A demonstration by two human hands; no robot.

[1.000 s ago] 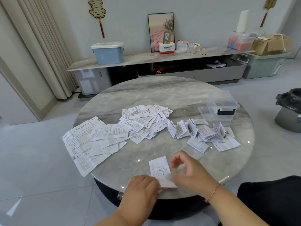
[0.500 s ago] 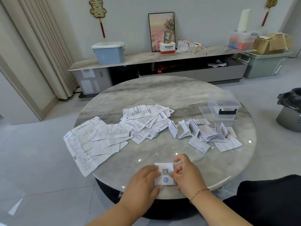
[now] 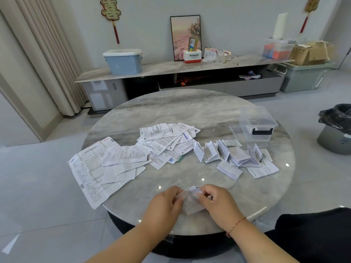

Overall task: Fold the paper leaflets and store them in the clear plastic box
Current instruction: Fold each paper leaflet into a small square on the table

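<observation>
Nearest the camera, left hand (image 3: 163, 205) and right hand (image 3: 218, 204) both pinch one small folded leaflet (image 3: 191, 203) just above the near edge of the round marble desk (image 3: 190, 111); the leaflet is blurred, white, print unreadable. Beyond it to the right lie folded leaflets (image 3: 233, 154), several standing half open. Beyond it to the left, flat unfolded leaflets (image 3: 121, 162) overlap in a spread. Farther right of the folded ones stands the clear plastic box (image 3: 257, 124), black latch facing the camera.
</observation>
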